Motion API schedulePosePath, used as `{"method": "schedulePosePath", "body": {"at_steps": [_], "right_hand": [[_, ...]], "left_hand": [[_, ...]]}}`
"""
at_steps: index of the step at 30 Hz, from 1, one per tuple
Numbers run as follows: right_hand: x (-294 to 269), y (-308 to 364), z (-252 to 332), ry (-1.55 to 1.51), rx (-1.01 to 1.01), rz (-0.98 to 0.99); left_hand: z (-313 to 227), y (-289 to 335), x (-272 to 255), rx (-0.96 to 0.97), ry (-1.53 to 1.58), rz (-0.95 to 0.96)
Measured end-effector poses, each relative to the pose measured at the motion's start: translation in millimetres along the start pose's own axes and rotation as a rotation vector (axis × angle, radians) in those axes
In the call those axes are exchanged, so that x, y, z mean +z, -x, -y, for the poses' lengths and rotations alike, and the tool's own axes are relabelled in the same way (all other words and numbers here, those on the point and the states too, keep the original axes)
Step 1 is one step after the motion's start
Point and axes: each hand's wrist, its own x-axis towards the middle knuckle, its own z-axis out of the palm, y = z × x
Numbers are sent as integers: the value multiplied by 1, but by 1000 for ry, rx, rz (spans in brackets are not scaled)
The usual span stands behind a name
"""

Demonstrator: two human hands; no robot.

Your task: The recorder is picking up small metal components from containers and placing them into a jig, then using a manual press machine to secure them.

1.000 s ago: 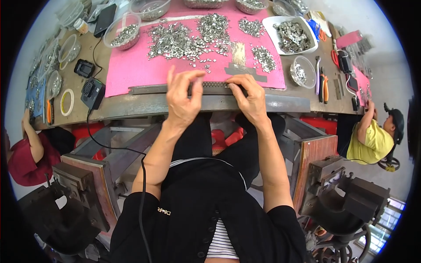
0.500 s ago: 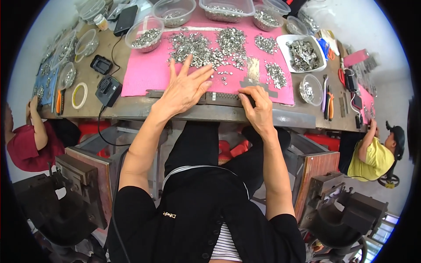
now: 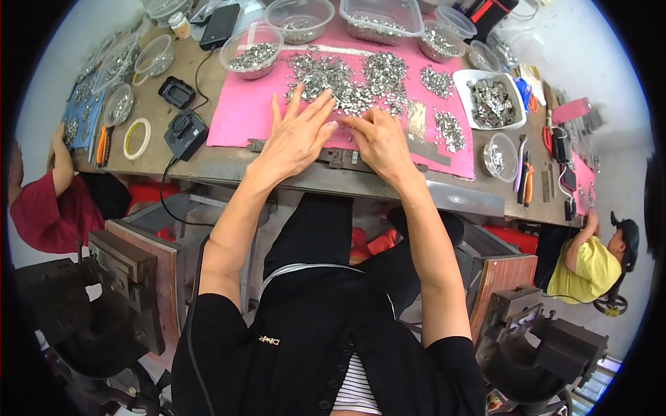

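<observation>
Shifting work from bar [image 3: 340,159] to metal pieces [image 3: 383,69], the right hand [image 3: 381,143] curls — grip unclear; the left hand [image 3: 294,142] spreads, released.

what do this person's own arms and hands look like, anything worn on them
The left hand and right hand are ungloved, five-fingered human hands. Both forearms are bare too. Plain, short black sleeves cover the upper arms. A thin dark cable runs down along the left sleeve.
</observation>
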Motion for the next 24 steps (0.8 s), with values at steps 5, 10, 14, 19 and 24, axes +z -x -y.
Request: {"method": "schedulePosePath", "body": {"at_steps": [5, 10, 14, 19, 24], "right_hand": [[-2, 2, -9, 269, -17, -53], [9, -17, 0, 215, 19, -19], [22, -24, 4, 264, 63, 58], [9, -12, 5, 210, 89, 133], [-9, 3, -1, 114, 59, 118]], "left_hand": [[3, 3, -13, -33, 16, 139], [3, 5, -4, -61, 158, -63], [-2, 2, -1, -47, 104, 36], [-2, 23, -19, -38, 155, 96], [7, 29, -24, -167, 328, -120]]}}
